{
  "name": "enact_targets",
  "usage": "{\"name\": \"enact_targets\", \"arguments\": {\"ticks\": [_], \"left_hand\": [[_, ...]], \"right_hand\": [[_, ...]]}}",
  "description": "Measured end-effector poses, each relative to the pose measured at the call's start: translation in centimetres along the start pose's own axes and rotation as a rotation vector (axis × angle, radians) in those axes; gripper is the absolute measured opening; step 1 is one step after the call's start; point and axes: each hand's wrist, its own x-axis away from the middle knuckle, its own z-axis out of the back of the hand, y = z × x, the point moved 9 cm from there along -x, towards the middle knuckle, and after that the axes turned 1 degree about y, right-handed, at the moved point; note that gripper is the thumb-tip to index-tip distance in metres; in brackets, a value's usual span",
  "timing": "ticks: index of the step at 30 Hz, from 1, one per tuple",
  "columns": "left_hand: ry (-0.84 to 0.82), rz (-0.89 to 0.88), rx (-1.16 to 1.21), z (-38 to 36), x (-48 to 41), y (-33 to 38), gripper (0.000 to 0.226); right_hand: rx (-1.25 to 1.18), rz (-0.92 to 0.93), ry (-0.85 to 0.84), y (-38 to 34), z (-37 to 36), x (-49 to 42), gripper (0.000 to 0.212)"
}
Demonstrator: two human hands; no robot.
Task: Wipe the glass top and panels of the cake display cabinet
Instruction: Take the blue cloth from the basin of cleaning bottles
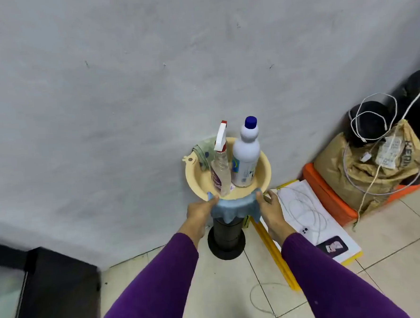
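Note:
A blue cloth (234,210) hangs over the near rim of a cream plastic basin (264,172) that rests on a black cylindrical stand (227,236). My left hand (201,212) pinches the cloth's left corner and my right hand (270,204) pinches its right corner. Inside the basin stand a clear spray bottle (220,166) with a red and white trigger and a white bottle (245,156) with a blue cap. A green rag (202,152) lies over the basin's far rim. A dark cabinet with a glass panel (6,296) shows at the bottom left.
A grey wall (150,76) stands close behind the basin. To the right on the tiled floor are a yellow-edged white board (313,216) with a phone (333,246) on it, an orange crate (329,195), a brown sack (366,164) and white cables (373,114).

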Motion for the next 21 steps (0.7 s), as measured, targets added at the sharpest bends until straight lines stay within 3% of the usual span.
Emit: {"name": "enact_targets", "arguments": {"ticks": [4,6,9,14,21], "left_hand": [[-0.008,-0.014,0.030,-0.2,-0.6,-0.7,0.039],[0.018,-0.055,0.018,0.4,-0.8,-1.1,0.020],[0.031,-0.162,-0.021,1.8,0.1,-0.9,0.031],[0.074,-0.367,0.043,6.1,3.4,1.2,0.014],[0.368,-0.592,0.217,18.2,9.6,5.3,0.008]], "right_hand": [[-0.036,-0.007,-0.038,0.1,0.0,0.2,0.022],[-0.032,-0.003,-0.023,0.4,0.8,0.6,0.021],[-0.025,0.056,-0.081,0.1,1.4,2.1,0.017],[-0.018,0.248,-0.189,-3.4,-0.1,5.4,0.009],[0.033,0.568,-0.426,-12.2,-10.3,10.7,0.010]]}}
